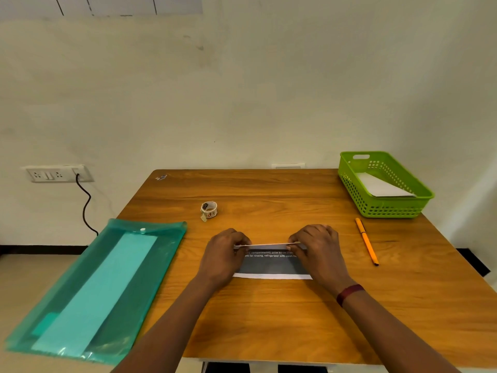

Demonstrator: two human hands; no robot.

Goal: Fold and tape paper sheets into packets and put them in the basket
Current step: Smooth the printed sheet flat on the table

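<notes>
While both hands pinch the far edge of the paper sheet [271, 262], the left hand [224, 254] and right hand [317, 251] holding an end each, the sheet lies on the surface [269, 319] between them; a clean fold probably needs the raised edge drawn level toward the near white margin, corners matched, before creasing; tape roll [209, 210] waits just beyond the left hand; basket [387, 208], already holding a packet, sits well beyond the right.

Two hands [223, 254] [320, 251], one tape roll [209, 209], basket [383, 184], pen [366, 240], folder [96, 289].
</notes>
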